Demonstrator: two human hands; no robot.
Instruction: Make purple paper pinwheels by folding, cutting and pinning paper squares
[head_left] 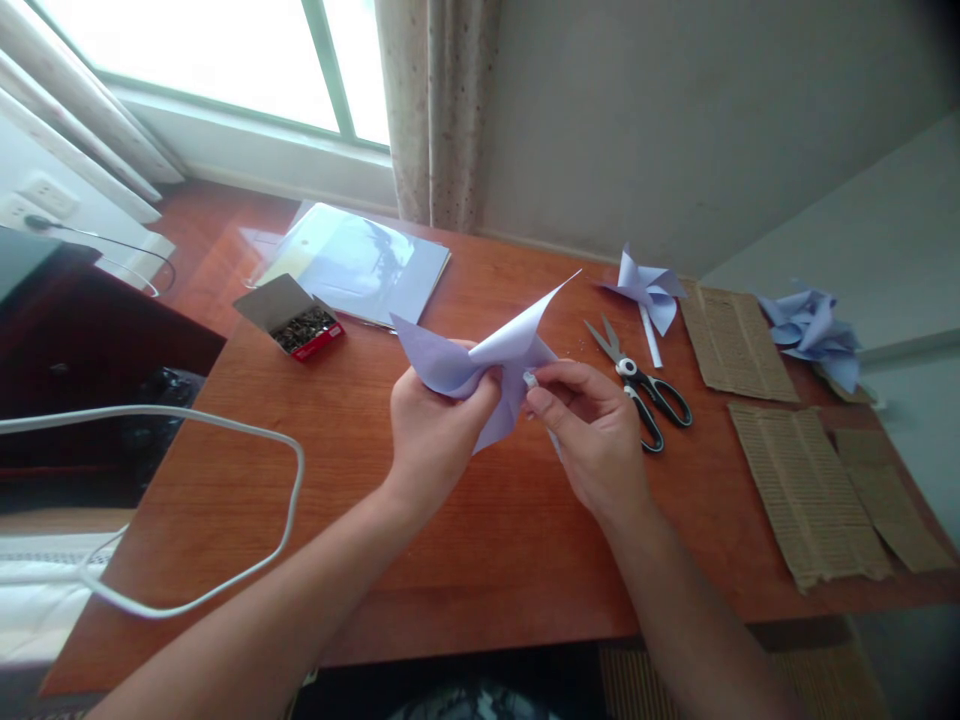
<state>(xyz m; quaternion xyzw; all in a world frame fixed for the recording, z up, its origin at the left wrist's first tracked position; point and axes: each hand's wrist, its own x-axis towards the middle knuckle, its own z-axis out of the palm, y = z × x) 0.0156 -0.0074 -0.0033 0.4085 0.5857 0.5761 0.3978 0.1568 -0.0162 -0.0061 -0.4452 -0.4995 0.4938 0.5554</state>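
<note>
Pinching folded lilac paper [442, 370] between thumb and fingers of left hand [435, 428]; holding small white piece [530, 380] at fingertips of right hand [601, 430], near left thumb. Could lose folds by loosening left thumb; could drop this piece by pinching too weakly.

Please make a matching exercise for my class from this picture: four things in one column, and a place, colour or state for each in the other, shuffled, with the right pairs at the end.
Things
1. Left hand
2. Box
3. Scissors
4. Cable

Descriptions
A. white, bent in a wide curve
B. lying with blades apart
C. gripping lilac paper
D. lid open, small metal pieces inside

Right pairs: 1-C, 2-D, 3-B, 4-A
</note>
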